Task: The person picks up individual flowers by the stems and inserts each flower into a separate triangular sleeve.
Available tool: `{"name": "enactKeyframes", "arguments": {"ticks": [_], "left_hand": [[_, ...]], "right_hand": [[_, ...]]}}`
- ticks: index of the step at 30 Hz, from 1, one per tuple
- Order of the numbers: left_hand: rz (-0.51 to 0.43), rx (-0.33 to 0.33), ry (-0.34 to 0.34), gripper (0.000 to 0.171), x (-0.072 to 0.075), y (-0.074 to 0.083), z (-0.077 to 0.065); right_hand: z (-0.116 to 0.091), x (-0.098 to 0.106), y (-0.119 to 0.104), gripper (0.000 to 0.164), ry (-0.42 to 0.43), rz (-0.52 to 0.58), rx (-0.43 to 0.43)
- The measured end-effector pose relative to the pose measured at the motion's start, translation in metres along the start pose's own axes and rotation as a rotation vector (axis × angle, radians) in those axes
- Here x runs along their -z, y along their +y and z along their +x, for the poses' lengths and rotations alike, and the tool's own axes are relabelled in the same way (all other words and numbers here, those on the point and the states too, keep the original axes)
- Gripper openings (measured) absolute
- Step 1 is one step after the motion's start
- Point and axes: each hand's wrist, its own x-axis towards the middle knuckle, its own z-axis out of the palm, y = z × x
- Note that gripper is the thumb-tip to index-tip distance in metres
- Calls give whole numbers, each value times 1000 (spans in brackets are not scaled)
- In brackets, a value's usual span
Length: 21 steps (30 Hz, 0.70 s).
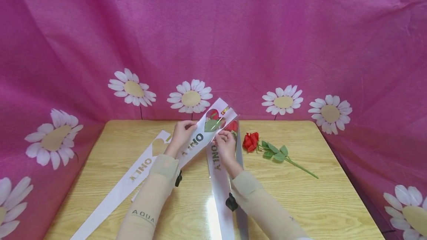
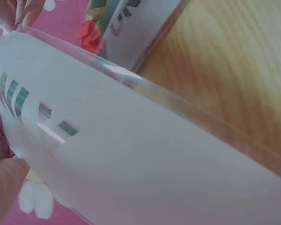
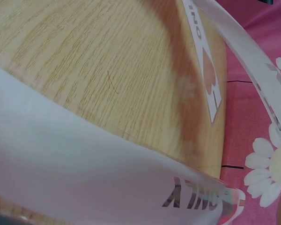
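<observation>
A white flower sleeve (image 1: 201,133) with ONLY lettering and a heart-shaped window is raised at a slant between both hands. My left hand (image 1: 182,135) pinches its left edge, thumb and fingers on the film. At the opposite edge, my right hand (image 1: 226,145) grips the clear border between fingertips and thumb. Through the window show a green leaf (image 1: 211,126) and some red of a rose (image 1: 214,114). The left wrist view has the sleeve (image 2: 145,154) across it, with the left hand (image 2: 8,180) at its lower edge. The stem inside is hidden.
Another sleeve (image 1: 221,192) holding a red rose (image 1: 232,126) lies beneath my right hand. A flat white sleeve (image 1: 115,195) lies on the left of the wooden table (image 1: 287,203). To the right is a loose red rose (image 1: 251,142) with leaves. Pink daisy cloth (image 1: 227,47) hangs behind.
</observation>
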Motion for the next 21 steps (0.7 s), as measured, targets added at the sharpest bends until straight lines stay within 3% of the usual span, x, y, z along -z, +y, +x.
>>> {"name": "enactKeyframes", "arguments": {"ticks": [7,8,10,13,14,15,16,17,19,20,21], "left_hand": [[-108,98,100,21,-3,-25,-1],[-152,65,125,20,-7,-41,4],[-197,61,137,22,-10,-65,11],[-301,-35,199,22,-24,-125,30],[-317,-19,202,23,-27,-139,34],[-315,48,200,26,-28,-145,35],[-322,72,216,24,-31,-152,36],[-344,64,247,22,-37,-169,40],[-344,137,277,23,-42,-188,45],[-333,180,295,24,-46,-198,47],[-341,177,328,23,-52,-214,52]], "right_hand": [[-2,-10,11,21,-56,0,-19],[-3,-12,13,22,-62,-2,-26],[-4,-13,17,24,-83,-12,-20],[-2,-13,27,28,-126,-52,-3],[6,-10,42,29,-162,-47,29],[13,-8,53,32,-194,-59,33],[21,-5,66,34,-230,-69,38],[32,-2,83,35,-265,-66,53],[49,5,112,40,-349,-65,107],[54,5,119,43,-369,-88,90],[51,4,113,45,-378,-125,66]]}}
